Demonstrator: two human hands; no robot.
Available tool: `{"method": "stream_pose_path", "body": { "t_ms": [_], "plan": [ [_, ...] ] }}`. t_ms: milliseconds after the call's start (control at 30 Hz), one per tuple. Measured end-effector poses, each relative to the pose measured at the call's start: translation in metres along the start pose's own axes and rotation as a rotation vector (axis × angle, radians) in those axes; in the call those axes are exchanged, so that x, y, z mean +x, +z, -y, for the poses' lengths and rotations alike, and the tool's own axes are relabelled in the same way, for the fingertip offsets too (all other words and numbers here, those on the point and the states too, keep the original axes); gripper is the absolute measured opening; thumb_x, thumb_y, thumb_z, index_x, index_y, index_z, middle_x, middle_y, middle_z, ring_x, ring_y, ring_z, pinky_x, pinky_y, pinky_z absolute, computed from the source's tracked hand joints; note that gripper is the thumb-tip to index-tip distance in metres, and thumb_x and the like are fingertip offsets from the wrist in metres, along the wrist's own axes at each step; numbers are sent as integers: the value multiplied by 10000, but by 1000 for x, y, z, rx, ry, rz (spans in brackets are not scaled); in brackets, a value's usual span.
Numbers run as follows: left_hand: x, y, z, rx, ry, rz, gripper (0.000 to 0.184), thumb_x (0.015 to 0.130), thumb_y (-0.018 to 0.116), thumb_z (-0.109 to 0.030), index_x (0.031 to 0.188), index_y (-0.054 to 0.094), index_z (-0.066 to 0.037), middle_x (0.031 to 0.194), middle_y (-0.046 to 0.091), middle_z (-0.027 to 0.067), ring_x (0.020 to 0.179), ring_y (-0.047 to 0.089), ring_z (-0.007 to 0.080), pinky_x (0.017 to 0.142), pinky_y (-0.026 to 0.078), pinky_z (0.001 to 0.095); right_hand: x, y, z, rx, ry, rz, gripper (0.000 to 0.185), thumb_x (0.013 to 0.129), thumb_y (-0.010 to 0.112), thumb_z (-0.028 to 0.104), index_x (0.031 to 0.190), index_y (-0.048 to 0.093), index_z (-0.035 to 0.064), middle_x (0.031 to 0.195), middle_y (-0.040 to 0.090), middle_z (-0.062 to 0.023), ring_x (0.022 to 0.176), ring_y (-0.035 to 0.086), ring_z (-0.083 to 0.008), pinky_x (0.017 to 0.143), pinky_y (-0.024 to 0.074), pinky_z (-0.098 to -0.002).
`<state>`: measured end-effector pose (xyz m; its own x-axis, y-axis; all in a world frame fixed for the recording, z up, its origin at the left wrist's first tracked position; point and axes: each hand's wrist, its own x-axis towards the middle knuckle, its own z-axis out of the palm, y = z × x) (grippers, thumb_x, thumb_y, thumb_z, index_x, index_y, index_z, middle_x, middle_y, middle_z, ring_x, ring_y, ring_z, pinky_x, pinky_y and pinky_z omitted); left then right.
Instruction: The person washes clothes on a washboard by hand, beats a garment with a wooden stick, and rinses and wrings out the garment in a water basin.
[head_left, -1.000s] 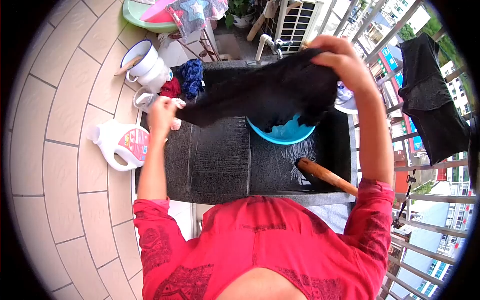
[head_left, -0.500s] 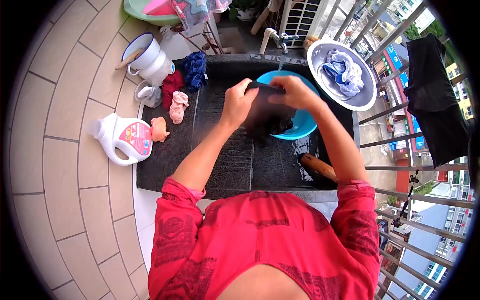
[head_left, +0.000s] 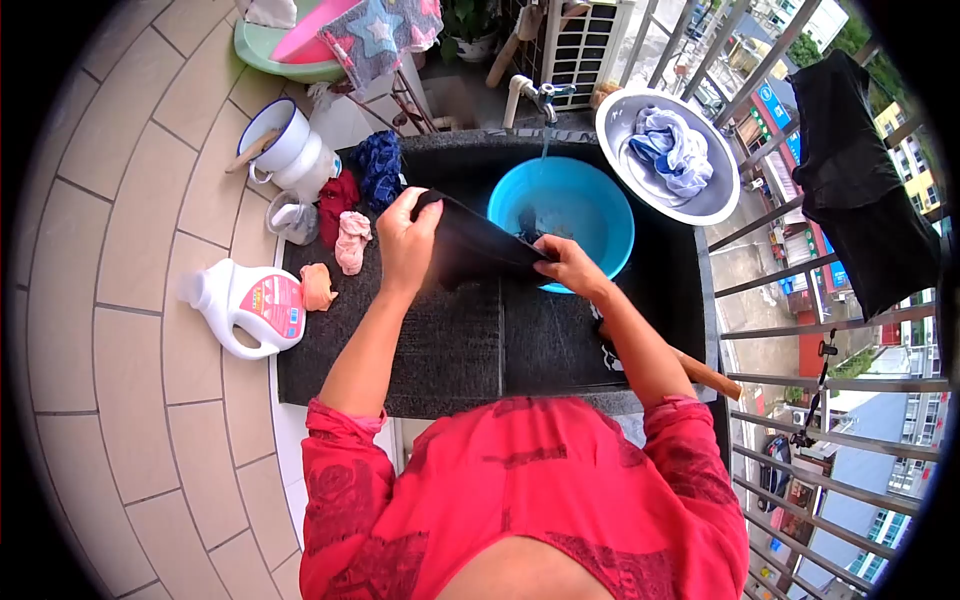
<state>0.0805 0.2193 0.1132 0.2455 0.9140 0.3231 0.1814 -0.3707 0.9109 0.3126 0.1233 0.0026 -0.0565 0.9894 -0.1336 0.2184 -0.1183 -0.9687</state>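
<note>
A black cloth garment (head_left: 478, 245) is stretched between my two hands over the dark stone sink (head_left: 450, 350). My left hand (head_left: 408, 240) pinches its upper left edge. My right hand (head_left: 574, 268) grips the other end, beside the near rim of the blue basin (head_left: 627, 235). Water runs from the tap (head_left: 548, 92) into this basin, which holds water and something dark below the surface. The garment's lower part is blurred. A wooden handle (head_left: 708, 375) shows partly behind my right forearm.
Right of the tap, a metal bowl (head_left: 722, 190) holds white and blue cloth. Along the left sink edge are small clothes (head_left: 352, 243), a detergent bottle (head_left: 250, 308) and an enamel pot (head_left: 283, 140). Black clothing (head_left: 860, 190) hangs on the railing (head_left: 800, 330).
My hands have moved apart and toward me, spreading the bunched black garment between them. It has come away from above the basin, whose inside now shows.
</note>
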Motion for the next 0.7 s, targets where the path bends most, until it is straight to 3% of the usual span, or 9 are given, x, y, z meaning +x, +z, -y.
{"method": "stream_pose_path", "body": {
  "t_ms": [133,233,300,400,500,567,600,633,700],
  "plan": [
    [-3,-21,19,-70,-64,38,211,824,537,-2,1035,544,-14,854,601,36,774,555,104,690,447,239,2,-58,38,-211,-152,67,307,619,514,-119,898,572,-6,804,584,-52,805,554,-157,752,445,-292],
    [-10,-21,5,-201,-124,156,334,800,541,44,1119,482,-34,935,604,62,810,576,114,720,463,238,21,-106,76,11,-228,-236,368,556,416,-131,871,571,-23,826,575,-40,789,542,-132,665,431,-244],
    [-12,-8,1,-79,-44,176,352,765,567,46,1101,496,-30,964,620,103,873,618,168,751,478,282,45,-119,88,111,-233,-417,503,578,385,-145,1033,569,-34,949,579,-76,807,557,-156,662,439,-249],
    [-15,17,-6,22,22,283,266,768,585,0,1028,541,-31,881,628,134,834,634,182,730,478,287,101,-118,66,-53,-244,-540,728,629,384,-158,1339,362,-3,1163,518,-142,840,579,-198,686,460,-271],
    [-14,36,5,10,-5,372,251,769,607,-54,1014,554,-37,823,624,171,815,650,237,715,474,305,165,-129,11,-160,-111,-638,529,670,462,-96,1193,414,-30,1025,569,-172,817,584,-244,671,469,-320],
    [-9,39,-1,22,-23,388,261,788,602,-15,1042,545,6,897,609,66,872,575,109,779,450,251,180,-129,17,-77,87,-515,766,718,446,-95,1419,147,-11,1122,527,-167,851,590,-228,684,493,-311],
    [-6,40,-1,-12,-48,384,269,793,604,-27,1052,545,13,934,606,73,898,572,112,805,445,255,188,-129,19,-64,90,-483,740,731,453,-78,1407,156,-31,1067,545,-165,799,596,-228,655,500,-322],
    [-3,42,-2,-23,-4,330,267,795,599,-58,1047,542,6,933,635,174,935,635,244,801,470,304,195,-127,17,-98,14,-520,698,737,464,-44,1385,207,-44,981,572,-152,763,597,-225,620,493,-326],
    [1,44,10,-57,-53,293,268,802,598,-59,1056,546,9,971,631,172,972,619,246,848,458,308,205,-124,23,-178,-6,-611,540,697,462,-24,1230,376,-38,815,600,-149,785,596,-277,706,463,-363]
  ]
}}
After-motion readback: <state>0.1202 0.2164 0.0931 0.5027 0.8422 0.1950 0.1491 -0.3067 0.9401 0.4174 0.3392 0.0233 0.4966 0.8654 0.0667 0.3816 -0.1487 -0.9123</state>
